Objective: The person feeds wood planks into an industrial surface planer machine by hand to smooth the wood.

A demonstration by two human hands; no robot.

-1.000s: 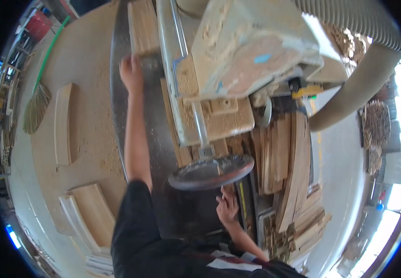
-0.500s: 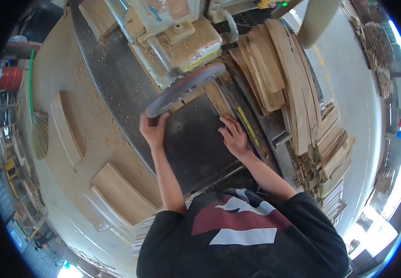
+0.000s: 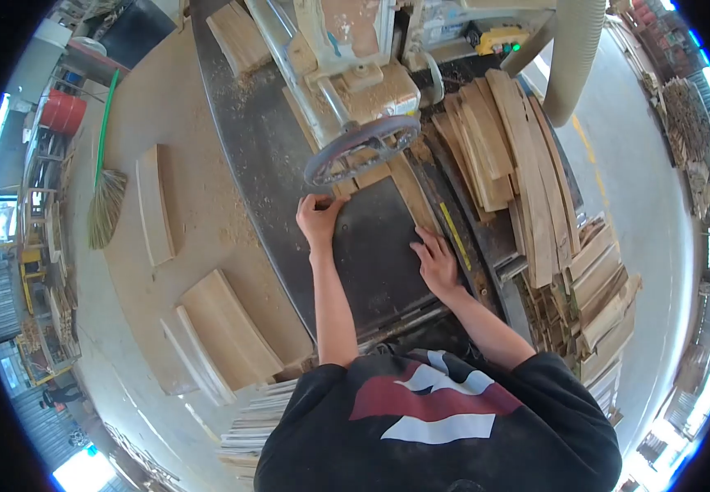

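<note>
My left hand [image 3: 319, 223] is beside the handwheel [image 3: 363, 149], its thumb and fingers bent together at the end of a wooden piece [image 3: 342, 188]; its grip there is too small to make out. My right hand [image 3: 437, 261] rests with spread fingers on the near end of a long wooden strip [image 3: 413, 193]. The strip lies on the black machine table [image 3: 363, 262] and runs toward the machine [image 3: 371, 94], under the handwheel. Another short wooden piece [image 3: 373, 175] lies across between them.
Curved boards are stacked [image 3: 486, 139] right of the machine, above a pile of offcuts [image 3: 601, 287]. Curved pieces [image 3: 232, 332] lie on the sawdust-covered board at left. A green-handled broom [image 3: 107, 209] and a grey hose [image 3: 576, 61] stand farther out.
The view has shifted, so the machine and both hands appear farther right. The fingers of my left hand are drawn closer together. My right hand stays at the strip's near end.
</note>
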